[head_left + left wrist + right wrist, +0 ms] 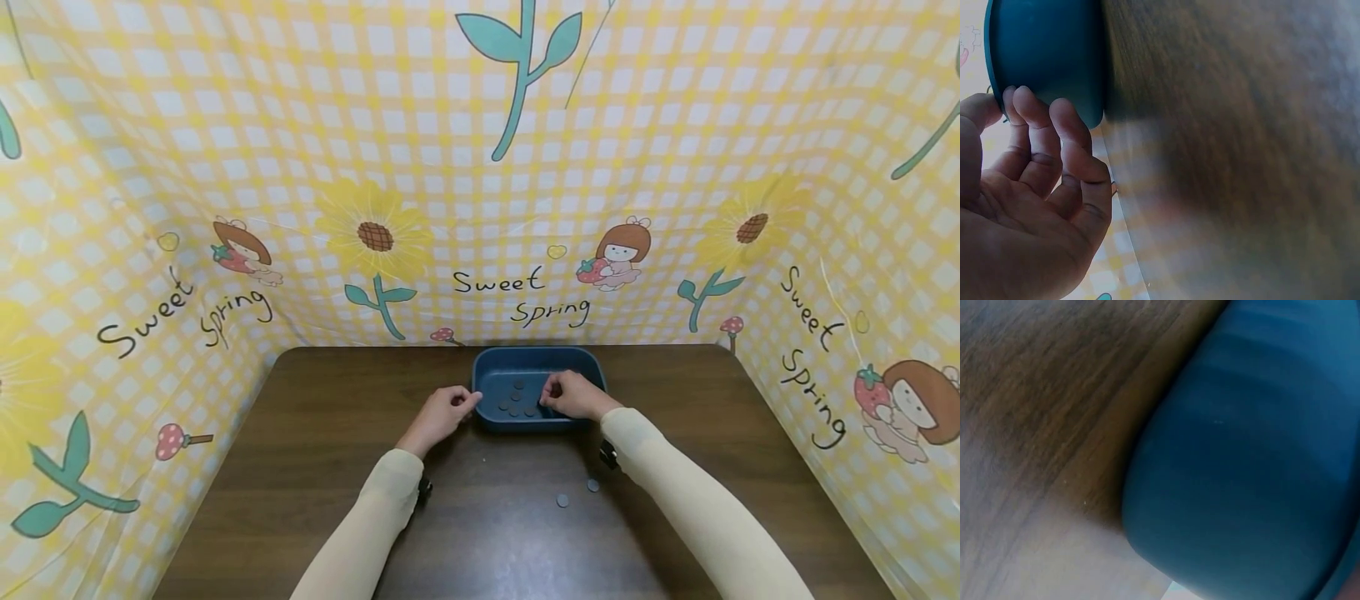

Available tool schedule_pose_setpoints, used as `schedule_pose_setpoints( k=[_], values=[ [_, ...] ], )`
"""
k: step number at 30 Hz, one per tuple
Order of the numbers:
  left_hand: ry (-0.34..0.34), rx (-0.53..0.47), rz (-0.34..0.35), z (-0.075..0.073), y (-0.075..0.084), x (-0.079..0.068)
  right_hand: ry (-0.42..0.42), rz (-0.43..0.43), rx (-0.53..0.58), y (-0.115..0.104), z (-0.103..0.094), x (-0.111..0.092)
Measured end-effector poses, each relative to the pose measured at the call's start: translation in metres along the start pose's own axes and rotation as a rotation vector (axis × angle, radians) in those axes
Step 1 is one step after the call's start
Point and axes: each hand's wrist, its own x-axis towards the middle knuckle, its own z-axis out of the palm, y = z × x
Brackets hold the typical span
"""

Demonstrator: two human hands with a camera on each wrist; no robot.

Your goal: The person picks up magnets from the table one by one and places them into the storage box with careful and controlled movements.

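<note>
A dark blue plastic tub [491, 423] stands at the back of the table, with several small round coins [513, 412] lying flat on its floor. My left hand [444, 412] is at the tub's left end; in the left wrist view its thumb and fingertips [1022, 97] pinch the rim. Over the tub's right half, my right hand [576, 395] has its thumb and fingers curled together. A small dark edge at those fingertips looks like a coin, largely hidden. The right wrist view has mostly the tub's outer wall [1229, 475], with the right fingers out of sight.
Two loose coins, one a grey coin [562, 501] and the other a second coin [593, 485], lie on the brown wooden table [322, 500] in front of the tub. A yellow checked cloth [420, 150] hangs behind and at both sides.
</note>
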Motion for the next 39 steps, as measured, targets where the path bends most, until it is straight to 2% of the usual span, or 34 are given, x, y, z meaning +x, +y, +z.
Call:
schedule_pose_setpoints(
  k=[7, 21, 30, 39],
  values=[
    [0.0, 0.001, 0.0, 0.0, 0.0004, -0.0007, -0.014, 0.029, -0.005, 0.0013, 0.0009, 0.0016],
    [0.001, -0.013, -0.01, 0.0001, 0.0026, -0.0017, 0.026, 0.07, -0.012, 0.0016, 0.0028, 0.0002],
    [0.01, -0.022, -0.006, 0.0004, 0.0012, -0.0015, 0.031, 0.045, -0.012, 0.0037, 0.0016, 0.0019],
    [0.009, -0.023, 0.0, 0.0012, 0.0008, -0.0022, 0.109, -0.01, 0.016, 0.0028, 0.0011, -0.0003]
  ],
)
